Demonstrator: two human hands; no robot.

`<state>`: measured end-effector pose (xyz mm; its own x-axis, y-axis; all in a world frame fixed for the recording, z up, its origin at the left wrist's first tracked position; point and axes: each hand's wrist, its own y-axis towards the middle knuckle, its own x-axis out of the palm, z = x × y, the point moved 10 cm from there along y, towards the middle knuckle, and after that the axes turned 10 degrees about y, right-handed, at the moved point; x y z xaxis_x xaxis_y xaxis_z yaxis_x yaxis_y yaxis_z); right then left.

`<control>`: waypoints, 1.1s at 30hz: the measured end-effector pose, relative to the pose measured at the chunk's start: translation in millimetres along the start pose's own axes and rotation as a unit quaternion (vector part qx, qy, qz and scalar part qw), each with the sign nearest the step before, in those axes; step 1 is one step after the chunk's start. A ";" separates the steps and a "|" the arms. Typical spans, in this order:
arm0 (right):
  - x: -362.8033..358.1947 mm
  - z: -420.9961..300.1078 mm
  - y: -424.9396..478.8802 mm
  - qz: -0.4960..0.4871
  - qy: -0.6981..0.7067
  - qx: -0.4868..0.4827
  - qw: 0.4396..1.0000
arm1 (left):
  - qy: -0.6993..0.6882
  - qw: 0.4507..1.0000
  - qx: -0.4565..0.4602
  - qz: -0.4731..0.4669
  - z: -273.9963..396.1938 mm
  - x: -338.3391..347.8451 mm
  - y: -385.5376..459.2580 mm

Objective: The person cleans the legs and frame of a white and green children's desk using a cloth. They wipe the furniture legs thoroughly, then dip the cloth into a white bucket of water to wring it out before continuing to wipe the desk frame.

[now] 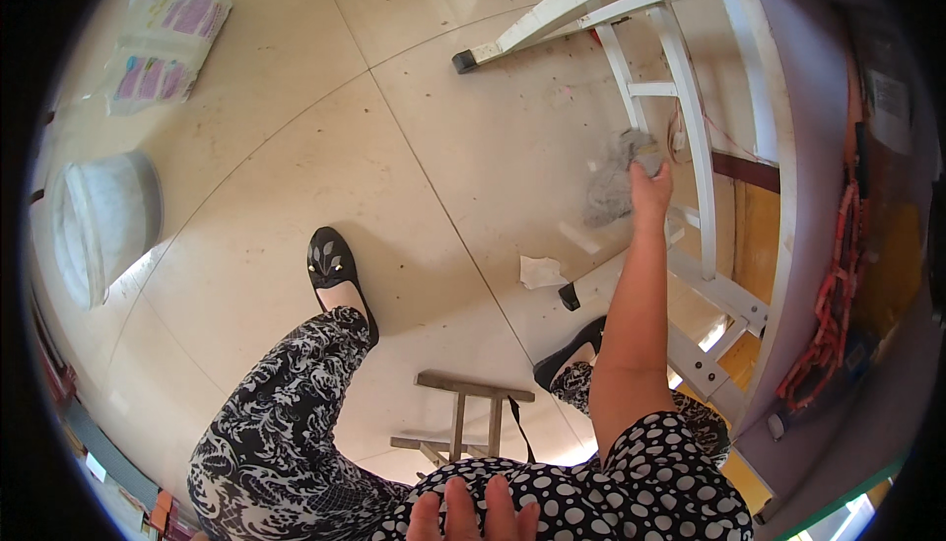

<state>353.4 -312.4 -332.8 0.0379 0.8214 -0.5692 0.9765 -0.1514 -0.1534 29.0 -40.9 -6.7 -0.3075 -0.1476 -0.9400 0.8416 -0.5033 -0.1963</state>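
Note:
My right hand [652, 190] reaches forward along the right side, low over the tiled floor. It grips a grey cloth [610, 190], which looks blurred and bunched and spreads to the left of the fingers. Just behind that hand stand the white rungs of a folding ladder [693, 142]. At the bottom edge, my left hand [473, 515] lies in front of the dotted top with its fingers slightly spread. Nothing shows in it, and its palm is cut off by the frame. A torn white scrap [541, 273] lies on the floor nearer to me than the cloth.
Small dark specks dot the tiles [443, 171]. At the left are a white tub [111, 223] and a printed plastic pack [170, 38]. A wooden stool [477, 393] is beneath me. A shelf panel [805, 120] with a red cord [835, 304] borders the right.

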 end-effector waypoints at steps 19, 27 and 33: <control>-30.6 -15.3 20.1 -0.075 -0.482 0.015 0.873 | -0.066 0.993 0.073 -0.065 4.9 -18.4 -0.1; 13.9 -46.0 23.1 -0.052 -0.495 -0.051 0.866 | -0.038 0.992 0.094 -0.071 9.8 -11.4 -1.5; 50.9 -90.3 36.1 -0.016 -0.460 -0.156 0.874 | -0.044 0.991 0.088 -0.089 8.5 -6.5 2.4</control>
<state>409.7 -226.4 -294.3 -0.0379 0.0116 -0.9992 0.9897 0.1389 -0.0359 29.2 -48.4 1.3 -0.4871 -0.1130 -0.8660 0.6833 -0.6668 -0.2974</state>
